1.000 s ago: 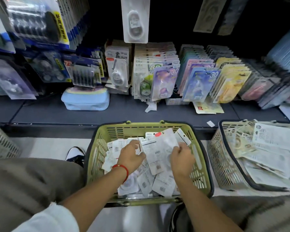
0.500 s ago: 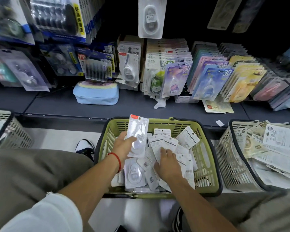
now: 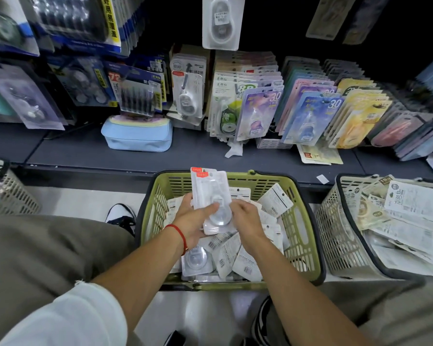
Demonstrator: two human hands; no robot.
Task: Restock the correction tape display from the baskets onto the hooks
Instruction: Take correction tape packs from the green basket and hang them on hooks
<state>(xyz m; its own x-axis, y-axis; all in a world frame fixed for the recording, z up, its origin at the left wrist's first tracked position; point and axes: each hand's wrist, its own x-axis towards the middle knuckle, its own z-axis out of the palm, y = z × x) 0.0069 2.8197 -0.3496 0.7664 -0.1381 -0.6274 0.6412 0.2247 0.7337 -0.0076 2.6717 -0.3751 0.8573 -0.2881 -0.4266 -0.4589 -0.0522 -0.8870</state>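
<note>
I see glossy clear plastic blister packs [image 3: 211, 196] on white card above the matt olive plastic lattice basket [image 3: 303, 236], a pale plastic mesh basket [image 3: 340, 233] of paper-backed packs beside it, a soft blue cloth pouch [image 3: 138, 138] and a matt dark shelf [image 3: 185, 156].

A green basket [image 3: 308, 236] is sitting on the floor before the shelf [image 3: 198, 156], packs [image 3: 245, 260] lying in it, a white basket [image 3: 340, 236] standing just right of it, a pouch [image 3: 138, 138] resting on the shelf behind
</note>
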